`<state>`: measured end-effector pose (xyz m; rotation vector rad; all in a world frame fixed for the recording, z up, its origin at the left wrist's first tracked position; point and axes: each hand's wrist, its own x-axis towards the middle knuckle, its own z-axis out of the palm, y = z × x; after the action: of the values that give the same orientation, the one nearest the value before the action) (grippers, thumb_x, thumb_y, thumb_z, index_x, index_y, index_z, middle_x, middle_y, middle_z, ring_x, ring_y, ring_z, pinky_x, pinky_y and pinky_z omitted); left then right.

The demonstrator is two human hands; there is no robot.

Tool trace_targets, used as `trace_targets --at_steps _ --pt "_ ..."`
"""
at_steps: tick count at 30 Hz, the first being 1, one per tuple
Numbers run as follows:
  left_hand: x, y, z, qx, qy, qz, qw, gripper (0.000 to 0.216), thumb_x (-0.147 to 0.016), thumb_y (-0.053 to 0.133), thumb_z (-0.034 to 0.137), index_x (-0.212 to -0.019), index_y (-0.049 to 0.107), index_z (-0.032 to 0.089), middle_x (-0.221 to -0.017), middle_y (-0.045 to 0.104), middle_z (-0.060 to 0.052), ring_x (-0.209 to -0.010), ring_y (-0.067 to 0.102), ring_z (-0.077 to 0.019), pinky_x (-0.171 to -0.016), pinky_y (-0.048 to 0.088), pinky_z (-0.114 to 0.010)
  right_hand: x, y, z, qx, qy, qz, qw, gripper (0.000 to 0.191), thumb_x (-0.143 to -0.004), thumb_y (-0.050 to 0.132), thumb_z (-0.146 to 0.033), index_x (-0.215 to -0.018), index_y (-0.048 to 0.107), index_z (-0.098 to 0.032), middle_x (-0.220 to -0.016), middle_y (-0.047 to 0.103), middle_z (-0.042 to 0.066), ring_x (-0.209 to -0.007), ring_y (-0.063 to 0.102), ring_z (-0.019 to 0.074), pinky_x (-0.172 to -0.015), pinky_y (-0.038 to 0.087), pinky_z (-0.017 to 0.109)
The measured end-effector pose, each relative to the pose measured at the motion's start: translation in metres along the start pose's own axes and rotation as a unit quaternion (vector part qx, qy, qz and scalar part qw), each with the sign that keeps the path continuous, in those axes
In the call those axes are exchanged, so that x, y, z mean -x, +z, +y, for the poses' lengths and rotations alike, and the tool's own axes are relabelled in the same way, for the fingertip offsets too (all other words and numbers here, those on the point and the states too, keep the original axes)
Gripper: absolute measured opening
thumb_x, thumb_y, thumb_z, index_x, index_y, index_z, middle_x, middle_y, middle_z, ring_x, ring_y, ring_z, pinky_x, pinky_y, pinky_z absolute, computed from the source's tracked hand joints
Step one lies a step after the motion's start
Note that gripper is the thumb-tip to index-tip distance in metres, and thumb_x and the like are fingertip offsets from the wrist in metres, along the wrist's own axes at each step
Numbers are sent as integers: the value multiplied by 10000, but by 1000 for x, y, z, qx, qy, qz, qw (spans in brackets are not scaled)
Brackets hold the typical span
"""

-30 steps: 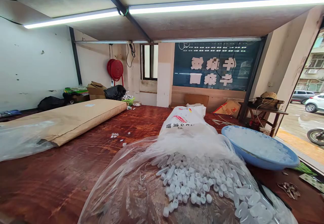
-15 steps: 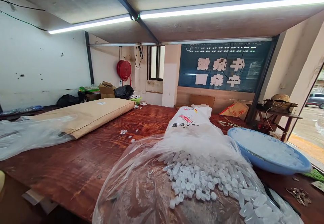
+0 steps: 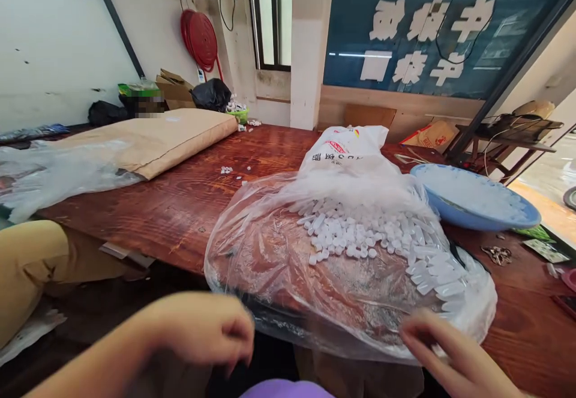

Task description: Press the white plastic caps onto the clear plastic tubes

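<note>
A clear plastic bag (image 3: 288, 266) lies open on the red-brown wooden table (image 3: 180, 206), holding several small white plastic caps (image 3: 351, 233) and clear tubes (image 3: 438, 275). My left hand (image 3: 202, 329) hovers at the table's near edge, fingers curled loosely, holding nothing that I can see. My right hand (image 3: 443, 350) is low at the right, fingers apart, its fingertips touching the bag's near rim.
A white printed sack (image 3: 344, 146) lies behind the bag. A blue basin (image 3: 472, 197) of clear pieces sits at right. A brown paper sack (image 3: 148, 140) and crumpled plastic (image 3: 58, 176) lie at left. Loose caps (image 3: 227, 170) dot the table. A yellow-clad leg (image 3: 31, 266) is at left.
The view has tilted down and pulled back. Both my hands have come into sight at the bottom, near the bag's front edge.
</note>
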<state>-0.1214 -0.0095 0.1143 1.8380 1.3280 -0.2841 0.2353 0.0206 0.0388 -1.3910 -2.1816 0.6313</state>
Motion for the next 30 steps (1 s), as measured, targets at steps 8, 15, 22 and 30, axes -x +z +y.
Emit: trace_targets --at_steps 8,15,22,30 --pt "-116 -95 -19 -146 -47 334 930 255 -883 395 155 -1013 614 144 -1081 633 -66 -987 563 -190 -853 428 -292 -119 65 -77 170 -46 -155 972 266 -892 381 -215 -1089 559 -203 -1054 607 81 -903 610 196 -748 449 286" --pt "-191 -120 -32 -162 -41 332 928 258 -879 511 293 -1084 564 145 -1116 579 -80 -978 572 -198 -842 479 -410 -134 99 -84 211 -28 -169 962 250 -864 401 -147 -1044 573 -137 -1037 581 139 -852 623 231 -671 456 301" --pt "-208 -115 -39 -210 -80 306 925 257 -873 520 292 -1075 564 138 -1105 578 -81 -979 569 -202 -839 477 -419 -123 93 -74 200 -23 -172 964 269 -867 389 -142 -1071 564 -152 -1026 562 115 -854 604 199 -731 448 288" --pt "-212 -105 -38 -225 -143 329 906 295 -870 524 304 -1113 543 137 -1135 560 -91 -990 563 -209 -839 475 -424 -95 85 -68 5 -67 -124 990 329 -827 385 -90 -1109 548 -139 -1080 537 123 -947 575 182 -860 452 297"
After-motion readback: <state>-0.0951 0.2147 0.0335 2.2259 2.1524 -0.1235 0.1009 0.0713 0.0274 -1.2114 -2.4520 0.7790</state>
